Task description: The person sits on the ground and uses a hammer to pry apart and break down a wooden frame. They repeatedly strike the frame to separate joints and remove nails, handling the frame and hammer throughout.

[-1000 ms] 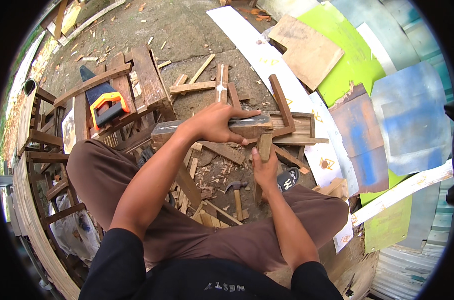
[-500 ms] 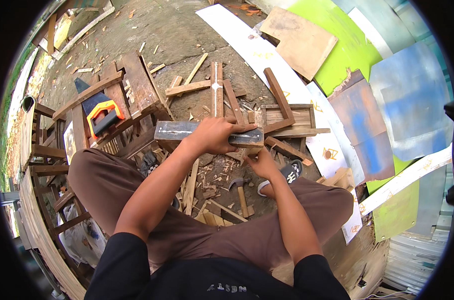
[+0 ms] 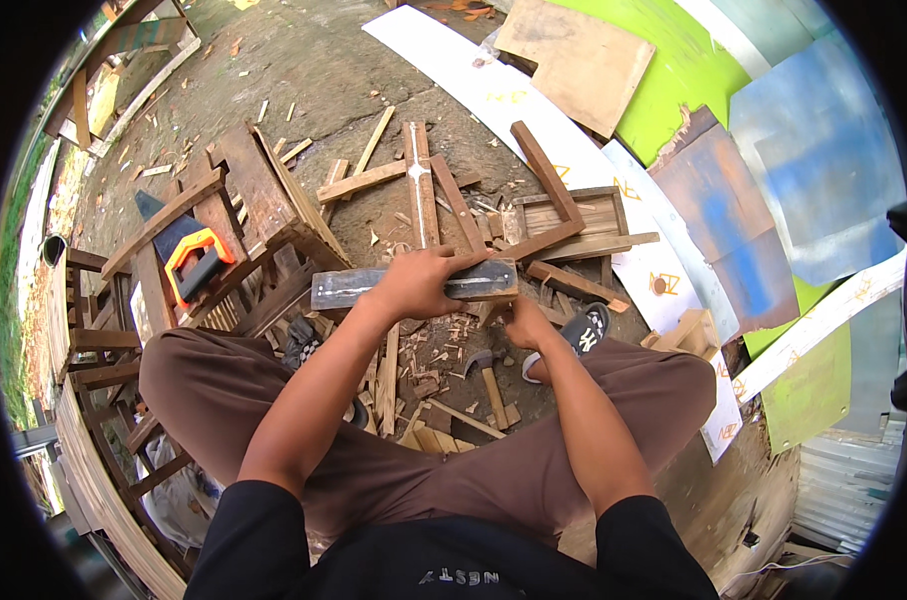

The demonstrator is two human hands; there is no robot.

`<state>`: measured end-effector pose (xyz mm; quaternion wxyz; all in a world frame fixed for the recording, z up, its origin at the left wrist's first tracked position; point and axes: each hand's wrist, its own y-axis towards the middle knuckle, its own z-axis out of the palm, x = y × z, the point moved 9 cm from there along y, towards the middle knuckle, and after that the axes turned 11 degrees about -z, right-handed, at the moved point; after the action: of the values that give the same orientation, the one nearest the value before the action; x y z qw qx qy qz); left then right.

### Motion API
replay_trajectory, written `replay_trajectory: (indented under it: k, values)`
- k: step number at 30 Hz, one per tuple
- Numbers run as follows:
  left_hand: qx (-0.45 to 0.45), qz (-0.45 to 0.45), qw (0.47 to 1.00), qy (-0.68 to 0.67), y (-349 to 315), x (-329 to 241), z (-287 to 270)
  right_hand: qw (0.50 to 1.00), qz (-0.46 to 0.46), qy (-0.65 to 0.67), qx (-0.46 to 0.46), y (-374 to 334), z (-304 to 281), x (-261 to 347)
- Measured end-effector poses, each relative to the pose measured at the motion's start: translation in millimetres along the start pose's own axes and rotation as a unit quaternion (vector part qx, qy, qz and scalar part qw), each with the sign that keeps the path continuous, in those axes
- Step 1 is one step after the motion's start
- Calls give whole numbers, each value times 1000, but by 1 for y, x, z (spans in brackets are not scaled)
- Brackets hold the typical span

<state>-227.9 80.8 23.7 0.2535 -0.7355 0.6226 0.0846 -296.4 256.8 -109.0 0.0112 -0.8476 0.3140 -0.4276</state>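
Note:
A long wooden block (image 3: pixel 349 286) with a dark grey top and a white streak along it lies crosswise in front of me, above the ground between my knees. My left hand (image 3: pixel 426 284) is closed over the top of it, right of its middle, with thumb and fingers reaching toward its right end. Just below that end is my right hand (image 3: pixel 527 325), its fingers curled at the block's underside. A bit of lighter wood shows beside those fingertips, but what they grip is mostly hidden. A hammer (image 3: pixel 494 392) with a wooden handle lies on the ground below.
At the left, a handsaw (image 3: pixel 202 262) with an orange and black handle rests on a wooden bench (image 3: pixel 264 190). Beyond the block lie wood strips (image 3: pixel 419 185), an L-shaped joined piece (image 3: pixel 549 180) and a slatted frame (image 3: pixel 574 232). Painted sheets (image 3: pixel 814 170) cover the right side.
The block has turned slightly, its right end now farther from me relative to its left. Both hands stay on or at it. The whole view has shifted a little.

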Motion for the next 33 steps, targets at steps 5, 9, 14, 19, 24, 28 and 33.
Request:
replay_trajectory:
  k: [5, 9, 14, 19, 24, 28, 33]
  values:
    - [61, -69, 995, -27, 8, 28, -5, 1000, 8, 3, -17, -5, -1, -14]
    - [32, -67, 997, -20, 7, 28, -8, 995, 79, -10, -68, -12, -18, -53]
    - [-25, -50, 998, 2, 0, 19, -4, 980, 188, 9, -60, -37, -4, -129]
    - [-33, -49, 998, -32, -6, 23, -12, 936, 323, 136, -24, -65, 59, -194]
    - [-2, -105, 991, -79, -10, 41, -23, 932, 303, 191, -57, -47, 102, -207]
    - [-51, -146, 984, -86, -7, 51, -37, 946, 285, 131, -86, -35, 122, -197]
    - [-57, -172, 979, -91, 0, 55, -37, 934, 323, 65, -139, -34, 129, -183]
